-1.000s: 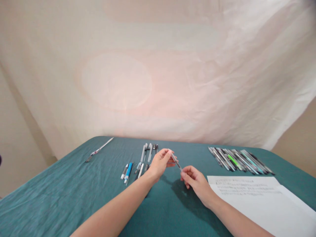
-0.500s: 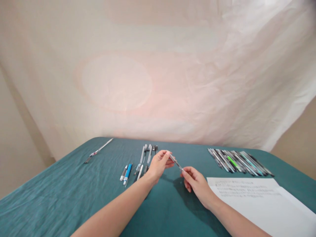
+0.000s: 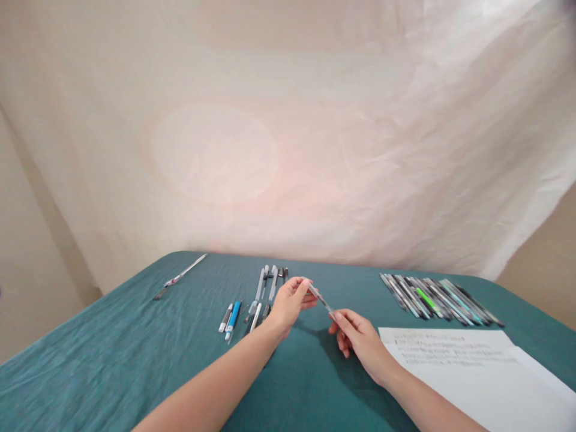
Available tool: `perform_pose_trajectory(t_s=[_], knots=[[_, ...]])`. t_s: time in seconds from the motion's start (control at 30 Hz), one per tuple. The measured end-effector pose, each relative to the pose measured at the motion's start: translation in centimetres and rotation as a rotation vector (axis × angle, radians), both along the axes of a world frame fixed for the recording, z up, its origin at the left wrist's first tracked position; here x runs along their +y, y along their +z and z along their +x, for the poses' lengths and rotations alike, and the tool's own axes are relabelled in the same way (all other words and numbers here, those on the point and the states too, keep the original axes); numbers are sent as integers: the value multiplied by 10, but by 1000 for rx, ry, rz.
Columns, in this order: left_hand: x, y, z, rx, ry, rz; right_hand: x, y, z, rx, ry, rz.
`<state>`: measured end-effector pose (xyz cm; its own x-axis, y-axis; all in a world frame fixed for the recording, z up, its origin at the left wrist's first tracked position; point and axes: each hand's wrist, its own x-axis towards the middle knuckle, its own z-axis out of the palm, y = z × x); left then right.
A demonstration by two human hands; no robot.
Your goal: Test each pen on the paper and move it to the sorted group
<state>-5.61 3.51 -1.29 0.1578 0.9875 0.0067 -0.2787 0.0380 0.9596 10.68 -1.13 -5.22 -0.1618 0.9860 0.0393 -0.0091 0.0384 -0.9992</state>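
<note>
A slim pen, clear and grey with a dark stretch along it, slants between my two hands above the table. My left hand pinches its upper end between thumb and fingers. At the lower end, the thumb and forefinger of my right hand close on the pen. Just left of my left hand lie several pen parts, some partly hidden by my wrist. Beside them are a blue pen and a white-and-dark pen.
A tight row of several pens, one bright green, lies at the right rear. In front of it are white sheets with handwriting. A thin pen-like item lies at the far left. Green cloth covers the table, and a pale sheet hangs behind.
Both hands keep hold of the pen in nearly the same place. My right thumb and forefinger have shifted slightly on its lower end. The view has tilted a little.
</note>
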Motion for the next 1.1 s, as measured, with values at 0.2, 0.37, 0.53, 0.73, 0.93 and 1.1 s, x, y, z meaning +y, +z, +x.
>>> perform_pose_trajectory(t_s=[0.2, 0.37, 0.53, 0.73, 0.93, 1.1], knots=[[2, -3, 0, 20, 54, -7, 2, -4, -1, -8, -66, 23], [4, -6, -2, 6, 60, -22, 2, -3, 0, -27, -26, -9], [3, -6, -2, -4, 59, -19, 1, -5, -1, -23, -44, 0], [2, -6, -3, -74, -13, 8, 0, -2, 0, -48, 8, 6], [5, -11, -3, -131, -24, 13, 1, -2, -1, -9, -3, -16], [4, -12, -2, -146, -26, 3, -1, -2, -1, -48, 7, 6]])
